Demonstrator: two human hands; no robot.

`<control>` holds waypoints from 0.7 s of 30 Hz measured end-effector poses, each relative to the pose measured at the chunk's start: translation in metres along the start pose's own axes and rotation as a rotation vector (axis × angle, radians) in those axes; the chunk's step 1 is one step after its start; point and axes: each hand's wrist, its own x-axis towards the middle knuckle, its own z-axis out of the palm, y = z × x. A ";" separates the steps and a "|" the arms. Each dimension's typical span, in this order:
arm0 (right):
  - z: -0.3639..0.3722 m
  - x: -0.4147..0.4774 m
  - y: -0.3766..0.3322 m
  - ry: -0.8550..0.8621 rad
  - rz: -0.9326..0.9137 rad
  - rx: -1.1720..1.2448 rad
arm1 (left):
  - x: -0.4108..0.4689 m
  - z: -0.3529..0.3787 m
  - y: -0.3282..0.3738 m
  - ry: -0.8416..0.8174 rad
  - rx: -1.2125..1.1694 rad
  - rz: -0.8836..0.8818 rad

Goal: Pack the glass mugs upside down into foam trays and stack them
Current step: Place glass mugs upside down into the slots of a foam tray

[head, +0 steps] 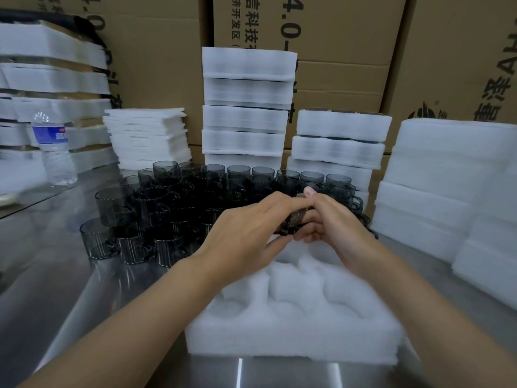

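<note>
Head view, left hand [246, 228], right hand [331, 222] clasping tilted mug [295, 219] over tray [293, 331]

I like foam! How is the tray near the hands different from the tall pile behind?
The front foam tray lies alone, visible pockets empty; the tall stack is several trays high, pockets covered. The tray sits nearest; the stack stands before cardboard boxes. Both are white foam.

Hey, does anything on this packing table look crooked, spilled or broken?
Nothing spilled or broken shows. The tall stack of packed trays is uneven: its top tray juts past the ones below on the right. A stray water bottle stands at the far left.
</note>
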 end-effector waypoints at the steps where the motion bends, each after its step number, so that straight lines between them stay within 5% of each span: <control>1: 0.000 0.000 0.000 -0.006 0.002 0.004 | -0.001 0.001 -0.001 -0.002 -0.016 -0.013; 7: 0.000 0.001 0.000 -0.014 0.011 0.062 | -0.002 0.008 -0.004 0.021 -0.174 -0.119; 21: -0.002 -0.004 -0.002 -0.066 -0.063 0.010 | -0.004 0.012 -0.009 -0.068 -0.141 -0.232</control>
